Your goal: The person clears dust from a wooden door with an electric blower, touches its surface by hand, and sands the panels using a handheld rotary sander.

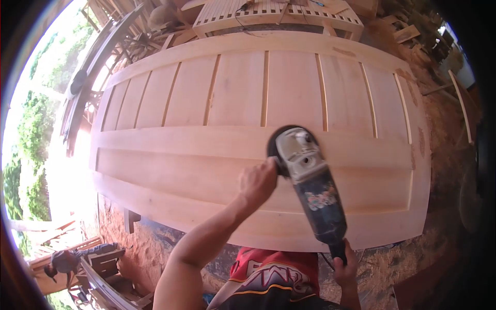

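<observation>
An angle grinder with a dark body and a grey metal head lies across a large pale wooden panel door. Its round black disc rests over the broad middle rail, right of centre; whether it touches the wood is hard to tell. My left hand is closed at the left side of the head, where the side handle is, though the fingers hide that handle. With my right hand I grip the dark rear handle, near the door's front edge. Long grooves divide the door's upper panels.
Behind the door stands a slatted wooden bench with small items on it. Timber beams lean at the left. A person is at work by wooden pieces at lower left. Sawdust covers the ground, and wood scraps lie at upper right.
</observation>
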### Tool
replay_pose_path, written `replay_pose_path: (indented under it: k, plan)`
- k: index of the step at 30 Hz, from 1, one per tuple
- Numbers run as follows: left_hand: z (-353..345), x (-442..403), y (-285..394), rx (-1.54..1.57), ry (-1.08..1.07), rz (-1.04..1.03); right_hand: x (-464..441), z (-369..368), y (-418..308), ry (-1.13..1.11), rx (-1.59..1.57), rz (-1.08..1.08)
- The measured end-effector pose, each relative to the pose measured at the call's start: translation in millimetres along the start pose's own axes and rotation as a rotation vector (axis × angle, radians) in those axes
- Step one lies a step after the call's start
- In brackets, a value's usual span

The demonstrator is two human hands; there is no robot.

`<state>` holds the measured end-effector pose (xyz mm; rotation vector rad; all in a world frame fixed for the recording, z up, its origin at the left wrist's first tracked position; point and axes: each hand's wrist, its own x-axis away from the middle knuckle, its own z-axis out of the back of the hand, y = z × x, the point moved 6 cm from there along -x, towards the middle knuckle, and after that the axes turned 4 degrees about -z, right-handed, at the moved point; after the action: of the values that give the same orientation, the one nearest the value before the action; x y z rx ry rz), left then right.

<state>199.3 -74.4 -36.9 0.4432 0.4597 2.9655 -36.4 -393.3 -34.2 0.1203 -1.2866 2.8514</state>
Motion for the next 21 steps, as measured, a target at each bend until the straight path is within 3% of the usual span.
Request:
replay_pose_path:
  k: [3,6,10,14,20,21]
  plan:
    - [-30.9,-25.2,95.1,0.038,0.025,-0.203,31.2,52.6,58.2,-0.019,-0.174,-0.309]
    - [-58.6,-42.2,192.5,0.013,0.057,-0.396,90.0,87.3,150.5,0.245,-0.006,-0.345]
    - [-89.6,-50.2,267.3,-0.074,0.352,-0.619,122.3,116.2,191.2,0.249,-0.094,-0.349]
    - [-78.4,-55.2,235.3,-0.066,0.333,-0.597,107.8,98.5,187.5,0.129,-0.339,-0.494]
    - [-16.4,-29.5,64.8,-0.040,0.218,-0.419,62.6,5.3,115.3,0.377,-0.060,-0.314]
    - [-10.4,-24.4,26.8,-0.004,0.234,-0.361,43.7,-9.6,97.8,0.090,0.050,-0.134]
